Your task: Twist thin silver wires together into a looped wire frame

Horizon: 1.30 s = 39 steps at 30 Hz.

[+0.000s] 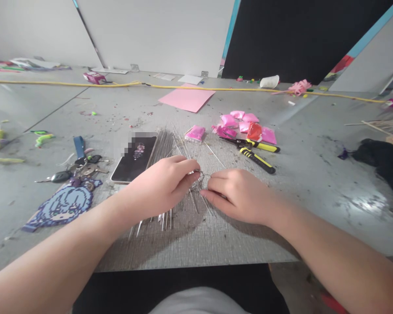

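Bent wire point(201, 174) is btwn hands, over loose wires point(164, 141). L hand point(165, 181) has fingertips clamped on it; R hand point(240, 194) has fingers bunched by its other side, grip can't tell. Best: L firm, small even bends, sharp ends off skin. Pliers point(257, 160) + pink packets point(229, 121) nearby on scuffed grey tabletop point(314, 179); yellow cord point(183, 87) at back, black panel point(288, 39) beyond.

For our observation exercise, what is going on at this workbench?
Two bare hands, left and right, work at a small twisted piece of thin silver wire between their fingers. Loose straight silver wires lie beneath and beside them. Black-and-yellow pliers rest untouched beyond the right hand.
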Tool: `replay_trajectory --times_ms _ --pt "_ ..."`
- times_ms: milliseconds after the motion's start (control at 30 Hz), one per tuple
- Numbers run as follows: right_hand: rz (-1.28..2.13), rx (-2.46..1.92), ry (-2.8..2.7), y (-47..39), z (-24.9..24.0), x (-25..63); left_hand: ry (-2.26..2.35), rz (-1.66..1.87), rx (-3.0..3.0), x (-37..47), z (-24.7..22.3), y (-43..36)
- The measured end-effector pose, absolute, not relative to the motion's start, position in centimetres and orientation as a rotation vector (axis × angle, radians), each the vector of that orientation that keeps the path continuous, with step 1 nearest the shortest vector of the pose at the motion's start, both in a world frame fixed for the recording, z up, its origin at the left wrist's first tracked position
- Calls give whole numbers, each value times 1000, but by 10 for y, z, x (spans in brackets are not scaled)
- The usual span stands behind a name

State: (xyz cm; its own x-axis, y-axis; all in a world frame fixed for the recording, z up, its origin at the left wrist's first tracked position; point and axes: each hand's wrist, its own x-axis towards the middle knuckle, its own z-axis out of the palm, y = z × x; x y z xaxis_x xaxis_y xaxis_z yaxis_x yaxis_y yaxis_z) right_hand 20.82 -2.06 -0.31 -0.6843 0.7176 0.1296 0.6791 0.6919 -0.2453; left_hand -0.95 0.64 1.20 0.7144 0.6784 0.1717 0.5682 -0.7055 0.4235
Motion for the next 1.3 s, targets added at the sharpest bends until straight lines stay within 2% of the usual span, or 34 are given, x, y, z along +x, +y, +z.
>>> replay_trajectory --times_ms 1300 --pt "339 -1236 -2786 -20 -3 204 1039 284 2707 -10 9 6"
